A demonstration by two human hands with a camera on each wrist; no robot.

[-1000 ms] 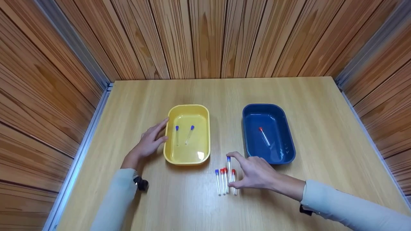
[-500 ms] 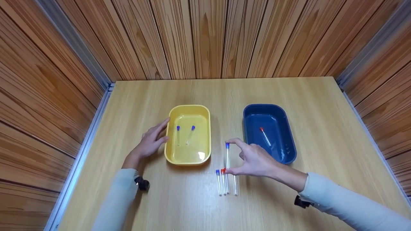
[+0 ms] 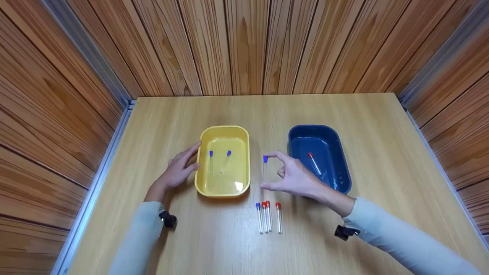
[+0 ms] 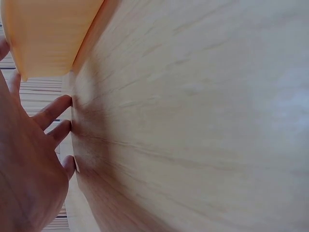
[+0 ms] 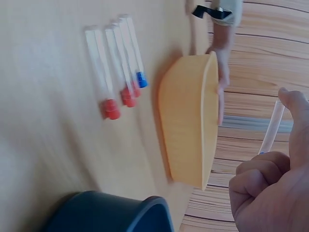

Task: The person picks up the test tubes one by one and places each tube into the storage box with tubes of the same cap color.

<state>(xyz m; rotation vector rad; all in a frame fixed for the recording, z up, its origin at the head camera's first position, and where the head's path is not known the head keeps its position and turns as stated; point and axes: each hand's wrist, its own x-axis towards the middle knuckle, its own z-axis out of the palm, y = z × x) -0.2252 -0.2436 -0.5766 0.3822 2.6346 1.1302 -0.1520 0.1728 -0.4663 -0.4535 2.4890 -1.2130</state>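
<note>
Panelled booth (image 3: 244,49), pale worktop (image 3: 214,244). Right hand (image 3: 296,177): fingers clamped on blue-capped tube (image 3: 264,168) end to end, between yellow tray (image 3: 219,185) and blue tray (image 3: 336,164). Left hand (image 3: 177,170): fingers apart, touching yellow tray. Squeeze gently, lengthwise.

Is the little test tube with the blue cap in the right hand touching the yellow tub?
Apart. The head view shows a strip of tabletop between the yellow tub and the blue-capped test tube in the right hand.
</note>
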